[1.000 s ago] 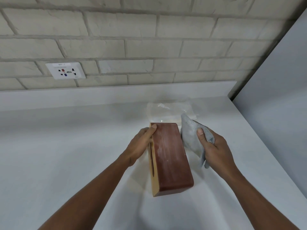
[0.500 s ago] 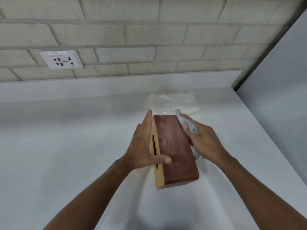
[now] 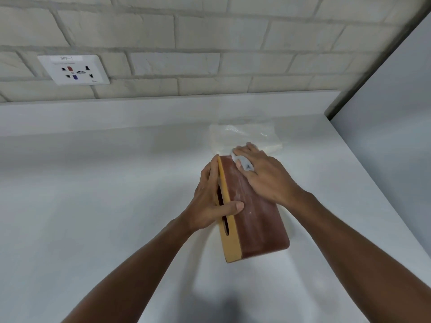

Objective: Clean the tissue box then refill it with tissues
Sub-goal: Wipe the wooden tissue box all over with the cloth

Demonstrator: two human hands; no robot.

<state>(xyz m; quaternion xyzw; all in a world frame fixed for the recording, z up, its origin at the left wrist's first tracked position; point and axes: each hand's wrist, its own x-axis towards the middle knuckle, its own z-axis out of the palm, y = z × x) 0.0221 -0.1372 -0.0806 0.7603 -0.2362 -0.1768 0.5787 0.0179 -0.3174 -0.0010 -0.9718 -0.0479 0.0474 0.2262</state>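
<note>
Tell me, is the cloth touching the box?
Touching. The head view shows the right hand pressing the grey cloth onto the far end of the tissue box.

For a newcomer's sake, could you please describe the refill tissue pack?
Start at the white counter below the brick wall. Just beyond the wooden tissue box lies the tissue pack. It alone is flat, white and wrapped in shiny clear plastic.

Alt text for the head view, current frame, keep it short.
A person's left hand grips a rectangular reddish-brown tissue box, tipped on its side on a white counter, while the right hand presses a grey cloth on its dusty upper face. A clear plastic pack of white tissues lies behind it.
</note>
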